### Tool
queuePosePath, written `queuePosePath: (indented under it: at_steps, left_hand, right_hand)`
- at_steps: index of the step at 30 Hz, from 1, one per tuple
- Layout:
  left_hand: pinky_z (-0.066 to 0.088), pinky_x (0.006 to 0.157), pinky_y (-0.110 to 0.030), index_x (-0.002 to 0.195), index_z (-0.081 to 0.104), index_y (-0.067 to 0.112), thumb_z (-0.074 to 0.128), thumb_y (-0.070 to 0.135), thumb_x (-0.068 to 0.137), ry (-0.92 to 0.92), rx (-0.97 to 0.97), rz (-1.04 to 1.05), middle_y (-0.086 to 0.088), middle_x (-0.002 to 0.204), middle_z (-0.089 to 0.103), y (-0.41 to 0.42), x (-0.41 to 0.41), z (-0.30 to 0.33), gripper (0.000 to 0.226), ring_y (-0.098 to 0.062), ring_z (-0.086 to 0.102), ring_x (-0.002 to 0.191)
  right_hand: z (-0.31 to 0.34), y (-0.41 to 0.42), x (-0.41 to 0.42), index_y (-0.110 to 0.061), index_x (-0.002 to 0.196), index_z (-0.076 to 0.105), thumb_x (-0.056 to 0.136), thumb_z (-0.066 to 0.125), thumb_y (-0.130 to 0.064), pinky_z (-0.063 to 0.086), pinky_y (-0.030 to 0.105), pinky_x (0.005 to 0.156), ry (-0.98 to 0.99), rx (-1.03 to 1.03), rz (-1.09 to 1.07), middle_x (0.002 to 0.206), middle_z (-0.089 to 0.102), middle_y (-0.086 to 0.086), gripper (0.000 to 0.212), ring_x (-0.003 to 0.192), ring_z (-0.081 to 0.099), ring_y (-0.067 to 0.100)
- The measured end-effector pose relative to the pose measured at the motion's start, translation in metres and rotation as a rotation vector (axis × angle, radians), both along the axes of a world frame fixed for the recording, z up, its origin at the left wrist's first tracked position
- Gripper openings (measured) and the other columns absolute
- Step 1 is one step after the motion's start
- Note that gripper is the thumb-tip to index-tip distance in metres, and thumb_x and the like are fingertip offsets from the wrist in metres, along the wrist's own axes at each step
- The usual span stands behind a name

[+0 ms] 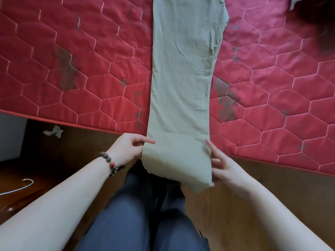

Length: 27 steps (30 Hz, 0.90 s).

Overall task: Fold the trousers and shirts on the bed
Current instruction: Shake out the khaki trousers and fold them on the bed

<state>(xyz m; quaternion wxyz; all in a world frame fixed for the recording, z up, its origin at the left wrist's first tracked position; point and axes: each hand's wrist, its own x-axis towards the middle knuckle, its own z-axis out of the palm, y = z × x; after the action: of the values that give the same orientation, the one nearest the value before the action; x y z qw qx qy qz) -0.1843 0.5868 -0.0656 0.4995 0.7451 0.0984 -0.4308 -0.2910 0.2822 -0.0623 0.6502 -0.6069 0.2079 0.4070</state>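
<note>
Pale green trousers (183, 73) lie lengthwise down the middle of the red quilted mattress (72, 66), legs laid one on the other. Their hem end hangs over the mattress's near edge toward me. My left hand (126, 149), with a bead bracelet on the wrist, pinches the left edge of the hem between thumb and fingers. My right hand (223, 165) holds the right edge of the hem, its fingers along and behind the fabric.
A dark wooden bed frame (272, 187) runs along the mattress's near edge. A crumpled white scrap (53, 131) lies on the wood at left, a white wire hanger (21, 185) lower left. Light fabric (294, 2) shows at top right. My blue-clad legs (137, 214) are below.
</note>
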Motion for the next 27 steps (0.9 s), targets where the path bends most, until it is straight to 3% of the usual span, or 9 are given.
queuePosePath:
  at_steps: [4,7,9,11,14,16,18,21,27]
  left_hand:
    - [0.028,0.095,-0.008,0.083,0.077,0.024,0.067,0.017,0.088,-0.282,0.131,-0.227,0.019,0.126,0.053,-0.009,0.036,0.027,0.014,0.002,0.043,0.120]
    - [0.037,0.099,-0.010,0.092,0.077,0.031,0.060,0.015,0.093,-0.238,-0.023,-0.216,0.017,0.124,0.062,-0.018,0.085,0.040,0.023,0.005,0.048,0.120]
    - [0.051,0.080,-0.023,0.095,0.077,0.017,0.057,0.015,0.094,-0.147,-0.140,-0.076,-0.002,0.097,0.074,-0.034,0.130,0.034,0.020,-0.009,0.065,0.088]
    - [0.046,0.059,-0.031,0.081,0.068,-0.002,0.058,0.028,0.086,-0.110,-0.152,0.112,-0.014,0.067,0.061,-0.053,0.181,0.013,0.032,-0.015,0.053,0.057]
    - [0.042,0.061,-0.033,0.082,0.064,0.004,0.058,0.054,0.084,-0.025,-0.003,0.213,-0.010,0.069,0.057,-0.073,0.241,-0.035,0.050,-0.018,0.051,0.062]
    - [0.053,0.074,-0.040,0.099,0.065,0.004,0.054,0.064,0.086,0.201,0.066,0.285,-0.012,0.090,0.066,-0.073,0.254,-0.070,0.062,-0.026,0.062,0.081]
    - [0.054,0.088,-0.045,0.115,0.061,0.006,0.051,0.059,0.090,0.383,0.067,0.282,-0.016,0.109,0.068,-0.067,0.247,-0.094,0.060,-0.031,0.066,0.096]
    - [0.057,0.084,-0.044,0.114,0.063,0.008,0.058,0.043,0.093,0.424,0.038,0.246,-0.012,0.108,0.071,-0.056,0.228,-0.114,0.041,-0.029,0.071,0.094]
    - [0.053,0.091,-0.049,0.104,0.070,0.006,0.063,0.024,0.092,0.292,0.169,-0.089,-0.009,0.101,0.074,-0.049,0.180,-0.115,0.022,-0.029,0.069,0.099]
  right_hand:
    - [0.036,-0.009,0.021,-0.050,0.112,0.066,0.084,0.073,-0.016,0.041,0.016,0.090,-0.246,-0.227,0.234,0.112,0.052,-0.018,0.045,0.099,0.055,0.005]
    - [0.065,-0.013,0.081,-0.032,0.094,0.078,0.083,0.072,-0.010,0.036,0.008,0.096,-0.337,-0.232,0.036,0.132,0.052,-0.025,0.025,0.122,0.046,-0.010]
    - [0.068,-0.019,0.140,-0.028,0.081,0.079,0.079,0.067,-0.007,0.049,0.014,0.073,-0.367,-0.213,-0.171,0.099,0.073,-0.013,0.024,0.090,0.065,-0.004]
    - [0.047,-0.026,0.210,-0.018,0.067,0.071,0.081,0.058,-0.007,0.043,0.015,0.050,-0.324,-0.263,-0.358,0.062,0.065,-0.010,0.022,0.056,0.055,-0.002]
    - [-0.018,-0.035,0.290,-0.015,0.073,0.052,0.097,0.042,-0.008,0.039,0.018,0.044,-0.043,-0.207,-0.512,0.053,0.048,-0.003,0.027,0.046,0.044,0.007]
    - [-0.059,-0.034,0.305,-0.011,0.082,0.057,0.097,0.052,-0.027,0.035,0.022,0.047,0.142,-0.248,-0.427,0.051,0.048,-0.001,0.022,0.043,0.042,0.012]
    - [-0.086,-0.031,0.289,-0.012,0.096,0.066,0.090,0.063,-0.041,0.044,0.030,0.061,0.208,-0.351,-0.232,0.071,0.064,0.004,0.030,0.060,0.058,0.023]
    - [-0.100,-0.026,0.260,-0.014,0.104,0.067,0.089,0.067,-0.028,0.056,0.040,0.086,0.156,-0.398,-0.204,0.105,0.072,0.007,0.021,0.095,0.069,0.024]
    - [-0.094,-0.014,0.219,-0.008,0.096,0.071,0.089,0.065,-0.018,0.053,0.035,0.078,0.146,-0.466,-0.082,0.098,0.074,0.007,0.013,0.084,0.066,0.017]
